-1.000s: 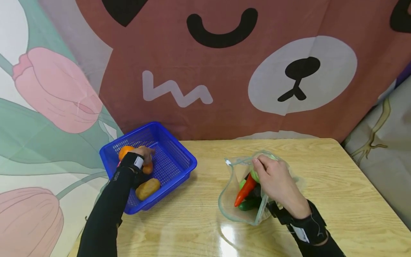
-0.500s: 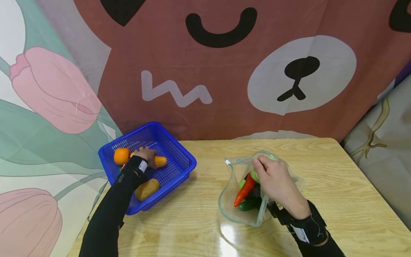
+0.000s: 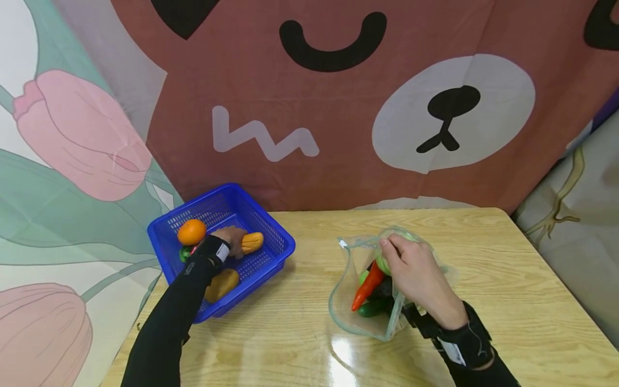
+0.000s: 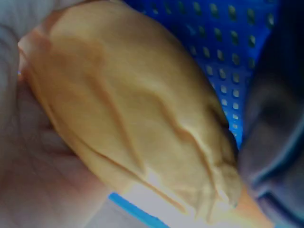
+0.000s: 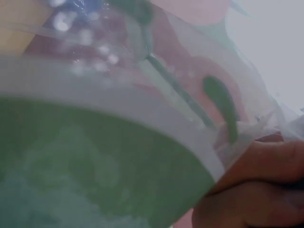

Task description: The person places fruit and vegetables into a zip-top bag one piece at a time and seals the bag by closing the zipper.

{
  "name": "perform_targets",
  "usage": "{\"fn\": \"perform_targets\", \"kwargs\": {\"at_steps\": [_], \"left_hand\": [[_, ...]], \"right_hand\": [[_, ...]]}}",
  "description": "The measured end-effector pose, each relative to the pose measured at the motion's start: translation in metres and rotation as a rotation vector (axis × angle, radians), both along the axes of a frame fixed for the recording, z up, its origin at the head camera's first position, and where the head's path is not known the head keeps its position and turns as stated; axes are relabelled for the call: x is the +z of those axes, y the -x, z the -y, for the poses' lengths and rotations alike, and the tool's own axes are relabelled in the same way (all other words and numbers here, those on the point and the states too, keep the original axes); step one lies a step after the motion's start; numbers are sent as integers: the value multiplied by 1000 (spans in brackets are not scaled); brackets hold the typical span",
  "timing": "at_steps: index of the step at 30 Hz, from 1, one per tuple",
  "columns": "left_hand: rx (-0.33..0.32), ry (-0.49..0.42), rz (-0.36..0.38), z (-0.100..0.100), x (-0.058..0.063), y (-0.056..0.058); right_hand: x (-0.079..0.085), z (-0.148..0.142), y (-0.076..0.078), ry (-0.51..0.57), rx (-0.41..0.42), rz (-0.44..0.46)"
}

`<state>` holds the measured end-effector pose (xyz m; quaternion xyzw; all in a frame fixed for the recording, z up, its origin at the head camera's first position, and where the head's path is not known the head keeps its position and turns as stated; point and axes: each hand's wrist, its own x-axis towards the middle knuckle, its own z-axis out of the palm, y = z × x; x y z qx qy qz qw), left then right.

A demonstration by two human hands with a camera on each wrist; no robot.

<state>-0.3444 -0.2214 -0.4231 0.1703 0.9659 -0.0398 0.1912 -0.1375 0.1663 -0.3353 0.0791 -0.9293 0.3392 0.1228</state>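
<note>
My left hand (image 3: 232,239) is inside the blue basket (image 3: 278,260), gripping a long, ribbed orange squash (image 3: 252,243). Its ribbed body fills much of the left wrist view, with the palm along one side. Near this hand lie an orange (image 3: 191,232), a brown potato (image 3: 222,285) and a small green-and-red item (image 3: 186,253), partly covered. On the right, my right hand (image 3: 418,269) pinches the rim of a see-through zip bag (image 3: 345,317). Inside the bag are a red chili pepper (image 3: 367,287), a dark green vegetable (image 3: 372,308) and something pale green (image 3: 382,264).
Both the basket and the bag rest on a light wooden table (image 3: 309,355). Behind the table hangs a printed cloth (image 3: 271,183) with a bear face and flowers. A dark, blurred shape (image 4: 280,118) fills the right side of the left wrist view.
The left hand has shifted right within the basket, bringing the squash with it, and the orange shows more fully. My right hand stays on the bag's rim.
</note>
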Motion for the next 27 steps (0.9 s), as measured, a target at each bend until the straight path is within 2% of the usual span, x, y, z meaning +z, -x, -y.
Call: {"fn": "perform_targets", "kwargs": {"at_steps": [4,9,18,27], "left_hand": [[-11,-43,-33,1,3,6],[-2,-117,-89,-1,18,0],[-56,-260,-192,-16,42,-22],[-101,-393,-267,-37,58,-48]], "right_hand": [[0,1,0,-4,1,-5],[0,2,0,6,10,-6],[0,1,0,15,2,18],[0,1,-1,13,-10,16]]}}
